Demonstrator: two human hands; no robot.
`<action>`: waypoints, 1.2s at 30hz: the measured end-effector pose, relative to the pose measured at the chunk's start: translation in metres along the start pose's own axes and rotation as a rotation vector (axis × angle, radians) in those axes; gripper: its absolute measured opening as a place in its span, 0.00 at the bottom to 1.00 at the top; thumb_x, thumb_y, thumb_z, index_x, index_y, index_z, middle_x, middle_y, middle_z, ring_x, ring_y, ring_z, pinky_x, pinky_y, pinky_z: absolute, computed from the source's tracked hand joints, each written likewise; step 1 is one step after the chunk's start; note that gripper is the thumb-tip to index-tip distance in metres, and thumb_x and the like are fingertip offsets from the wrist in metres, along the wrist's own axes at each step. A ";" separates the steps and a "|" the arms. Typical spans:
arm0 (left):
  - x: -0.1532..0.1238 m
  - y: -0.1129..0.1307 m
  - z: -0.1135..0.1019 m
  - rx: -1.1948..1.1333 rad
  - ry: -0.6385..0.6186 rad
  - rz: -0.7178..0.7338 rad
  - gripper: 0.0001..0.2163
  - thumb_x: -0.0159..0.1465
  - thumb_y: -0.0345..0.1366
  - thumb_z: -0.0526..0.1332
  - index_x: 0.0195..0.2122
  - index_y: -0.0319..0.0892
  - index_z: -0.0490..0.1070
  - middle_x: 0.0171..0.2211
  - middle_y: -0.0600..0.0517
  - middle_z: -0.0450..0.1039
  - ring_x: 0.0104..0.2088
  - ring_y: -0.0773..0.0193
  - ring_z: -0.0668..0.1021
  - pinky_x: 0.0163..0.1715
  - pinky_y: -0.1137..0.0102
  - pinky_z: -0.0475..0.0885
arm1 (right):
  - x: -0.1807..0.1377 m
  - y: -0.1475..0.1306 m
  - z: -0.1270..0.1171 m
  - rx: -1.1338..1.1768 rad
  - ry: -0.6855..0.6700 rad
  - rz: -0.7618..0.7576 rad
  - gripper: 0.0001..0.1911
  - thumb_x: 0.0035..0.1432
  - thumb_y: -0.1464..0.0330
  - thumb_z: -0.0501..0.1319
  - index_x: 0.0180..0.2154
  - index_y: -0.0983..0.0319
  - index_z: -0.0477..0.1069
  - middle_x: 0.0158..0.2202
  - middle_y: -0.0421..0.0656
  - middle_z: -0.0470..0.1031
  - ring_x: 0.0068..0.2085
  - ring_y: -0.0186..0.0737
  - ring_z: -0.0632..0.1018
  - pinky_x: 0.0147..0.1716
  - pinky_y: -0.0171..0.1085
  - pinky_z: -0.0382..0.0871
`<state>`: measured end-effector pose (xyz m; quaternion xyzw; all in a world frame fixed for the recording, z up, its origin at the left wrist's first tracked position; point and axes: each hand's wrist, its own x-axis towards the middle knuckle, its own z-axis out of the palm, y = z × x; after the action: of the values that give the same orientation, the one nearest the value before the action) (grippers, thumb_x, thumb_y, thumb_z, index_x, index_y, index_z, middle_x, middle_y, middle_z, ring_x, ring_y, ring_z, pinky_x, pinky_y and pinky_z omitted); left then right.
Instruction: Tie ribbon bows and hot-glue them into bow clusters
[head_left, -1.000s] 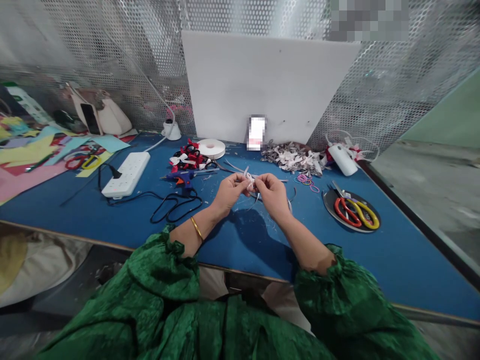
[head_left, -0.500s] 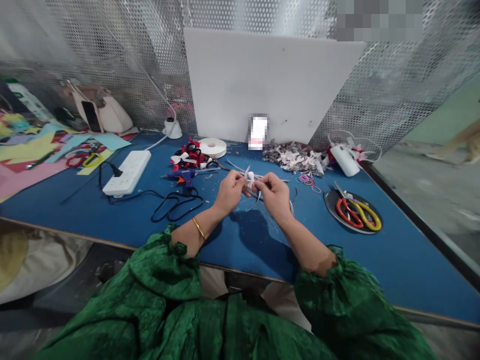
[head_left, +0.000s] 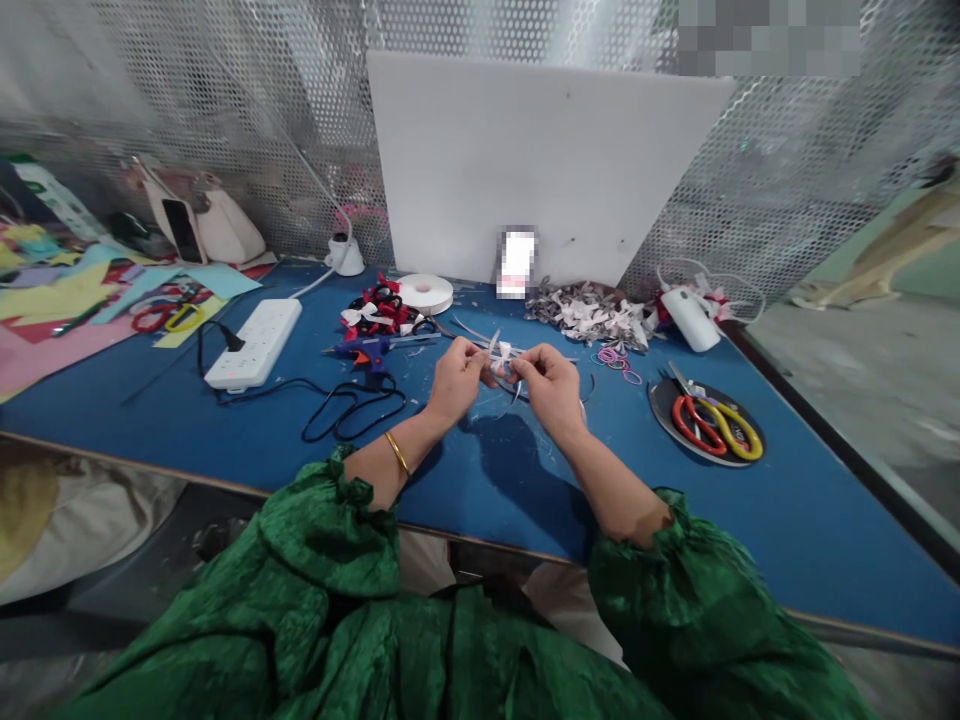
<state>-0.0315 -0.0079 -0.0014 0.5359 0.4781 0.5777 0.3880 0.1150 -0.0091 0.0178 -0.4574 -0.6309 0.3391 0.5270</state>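
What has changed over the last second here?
Very little. The left hand and right hand still pinch the white ribbon between them, fingers shifting only slightly. A tan shape has come into view at far right. Scissors, glue gun and power strip stayed put.

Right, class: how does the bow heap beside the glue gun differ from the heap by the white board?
The glue-gun heap is red, black and white; the board heap is pale pink and white. The glue-gun heap is smaller, the board heap spreads wider. Both lie on the blue table.
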 end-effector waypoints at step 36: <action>-0.005 0.020 -0.003 -0.001 -0.181 -0.046 0.11 0.58 0.41 0.65 0.29 0.37 0.76 0.23 0.54 0.73 0.16 0.74 0.69 0.17 0.76 0.64 | 0.009 0.009 -0.003 0.089 -0.129 -0.007 0.03 0.52 0.68 0.61 0.30 0.61 0.72 0.24 0.38 0.73 0.26 0.34 0.72 0.29 0.35 0.65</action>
<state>-0.0322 -0.0183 0.0164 0.5746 0.4529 0.5181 0.4431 0.1193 0.0025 0.0137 -0.4082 -0.6496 0.3938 0.5063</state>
